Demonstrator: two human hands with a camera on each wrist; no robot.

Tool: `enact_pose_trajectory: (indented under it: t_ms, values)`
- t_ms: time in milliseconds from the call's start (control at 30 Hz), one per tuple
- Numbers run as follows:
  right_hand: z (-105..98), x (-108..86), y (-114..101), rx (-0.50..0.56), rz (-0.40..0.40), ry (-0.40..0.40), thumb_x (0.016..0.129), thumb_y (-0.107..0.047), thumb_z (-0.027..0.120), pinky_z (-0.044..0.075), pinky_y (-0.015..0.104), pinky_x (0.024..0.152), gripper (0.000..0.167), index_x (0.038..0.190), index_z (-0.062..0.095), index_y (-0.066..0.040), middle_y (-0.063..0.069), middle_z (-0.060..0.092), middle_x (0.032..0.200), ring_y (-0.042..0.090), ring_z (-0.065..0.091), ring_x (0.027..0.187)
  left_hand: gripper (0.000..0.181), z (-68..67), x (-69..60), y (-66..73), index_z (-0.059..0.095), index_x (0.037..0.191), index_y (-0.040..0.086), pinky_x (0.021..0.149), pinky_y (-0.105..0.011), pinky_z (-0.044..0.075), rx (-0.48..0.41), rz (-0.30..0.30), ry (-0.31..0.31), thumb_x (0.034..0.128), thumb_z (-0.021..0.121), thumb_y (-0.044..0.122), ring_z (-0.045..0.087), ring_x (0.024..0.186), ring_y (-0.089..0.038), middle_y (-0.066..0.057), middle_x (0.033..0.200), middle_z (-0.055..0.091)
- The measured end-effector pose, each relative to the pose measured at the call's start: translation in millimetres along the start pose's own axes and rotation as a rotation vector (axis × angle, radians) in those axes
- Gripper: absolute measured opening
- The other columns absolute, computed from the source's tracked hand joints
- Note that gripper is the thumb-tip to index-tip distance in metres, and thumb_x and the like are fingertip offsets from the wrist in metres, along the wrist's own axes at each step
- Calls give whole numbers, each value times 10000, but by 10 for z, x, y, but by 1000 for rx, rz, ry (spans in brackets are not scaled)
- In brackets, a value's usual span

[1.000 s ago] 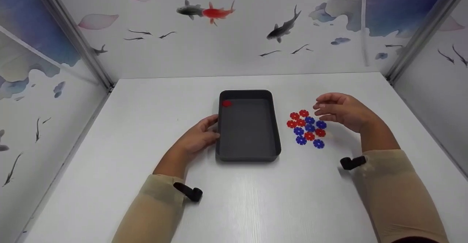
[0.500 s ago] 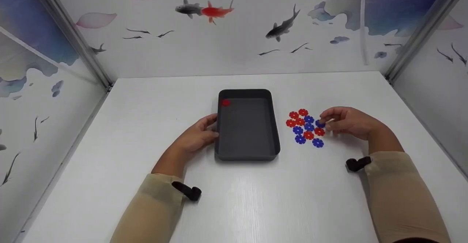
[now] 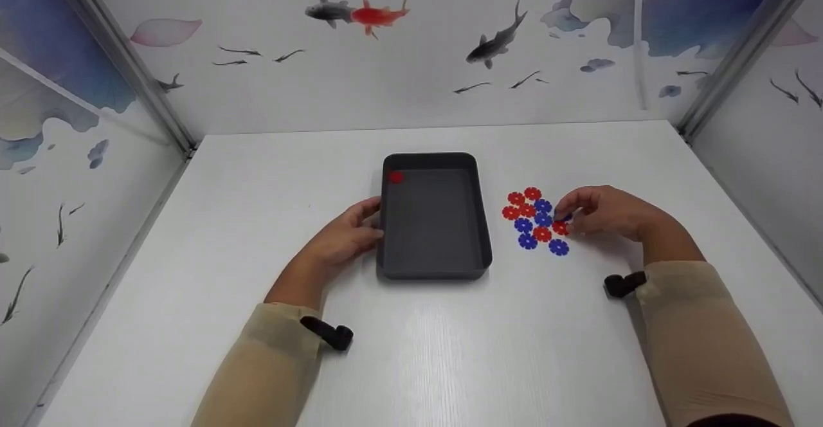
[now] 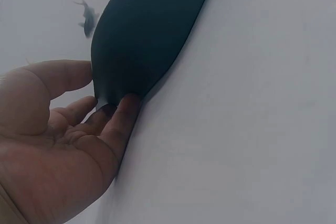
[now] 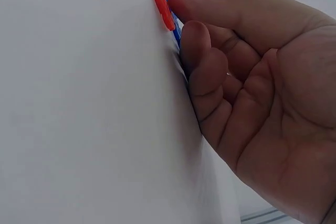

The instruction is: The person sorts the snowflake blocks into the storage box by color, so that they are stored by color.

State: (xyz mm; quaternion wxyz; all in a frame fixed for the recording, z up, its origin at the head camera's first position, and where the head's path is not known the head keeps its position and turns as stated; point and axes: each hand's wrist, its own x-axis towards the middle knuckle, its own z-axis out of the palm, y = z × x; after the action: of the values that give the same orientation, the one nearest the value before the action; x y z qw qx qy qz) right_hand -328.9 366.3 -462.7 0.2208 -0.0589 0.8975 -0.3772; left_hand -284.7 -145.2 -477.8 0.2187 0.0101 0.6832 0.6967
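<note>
A dark grey tray [image 3: 437, 221] holds one red notched disc [image 3: 396, 177] near its back left corner. The left hand [image 3: 344, 237] rests against the outside of the tray's left wall, its fingertips touching that wall in the left wrist view too. To the right of the tray, several red discs [image 3: 510, 213] and blue discs [image 3: 559, 247] lie close together. At the right edge of this group, the right hand [image 3: 611, 216] pinches a blue disc [image 3: 566, 217] between its fingertips, which partly hide it. A red disc [image 3: 560, 228] lies beside the thumb.
The white table [image 3: 418, 350] is bounded by a printed back wall [image 3: 418, 105] and side walls with metal corner posts. A black strap end hangs from each sleeve cuff.
The right hand came down and toward the body onto the discs' right edge, then shifted slightly left, its fingers closing at a blue disc. The left hand and tray stay together.
</note>
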Motion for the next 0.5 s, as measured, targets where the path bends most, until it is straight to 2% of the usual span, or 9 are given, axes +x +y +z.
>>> enact_pose_trajectory:
  t_ms: [200, 500]
  values:
    - [1, -7, 17, -9, 1, -9, 938, -126, 792, 532, 313, 948, 355, 1284, 726, -170, 69, 744, 1305, 274, 620, 1158, 742, 3, -10, -15, 387, 1661, 199, 1271, -423, 404, 3, -4, 13, 996, 624, -34, 425, 1567, -185, 27, 1767, 302]
    - [20, -10, -59, -78, 19, -10, 910, -92, 778, 540, 321, 895, 415, 1301, 714, -219, 73, 672, 1357, 291, 551, 1168, 738, -9, 3, -24, 387, 1660, 187, 1269, -425, 407, -8, 8, 1, 999, 619, -42, 417, 1575, -194, 18, 1764, 306]
